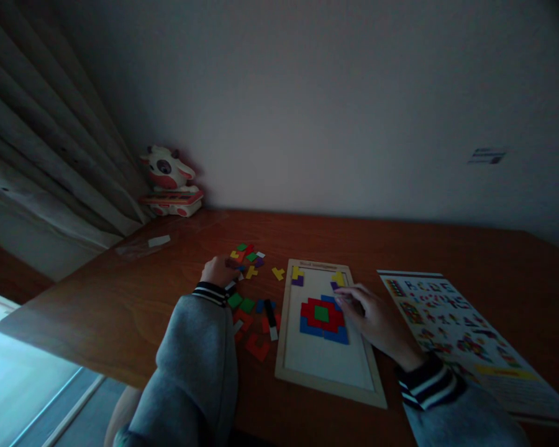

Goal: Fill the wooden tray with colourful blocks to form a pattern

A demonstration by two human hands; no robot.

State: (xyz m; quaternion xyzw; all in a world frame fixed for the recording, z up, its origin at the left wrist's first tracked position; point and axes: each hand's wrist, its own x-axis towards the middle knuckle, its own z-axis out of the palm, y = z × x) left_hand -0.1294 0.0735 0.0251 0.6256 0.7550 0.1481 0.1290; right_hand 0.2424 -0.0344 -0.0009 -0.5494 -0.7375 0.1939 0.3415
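Note:
My left hand (220,272) reaches into the loose coloured pieces left of the board; its fingertips are dark and small, with a white piece under them. On the wooden-framed board (330,391) lies a pattern of red and blue pieces around a green square (321,313). A yellow piece (297,272) and a purple piece sit at its upper left. My right hand (366,310) is over the board's right side, thumb and forefinger pinched at a purple piece (334,285) below another yellow piece (338,277).
A printed pattern sheet (466,335) lies right of the board. Red pieces (258,346) and a black piece (270,313) are by the board's left edge. A cow toy (171,180) stands at the back left, near a clear plastic bag (140,248) and a curtain.

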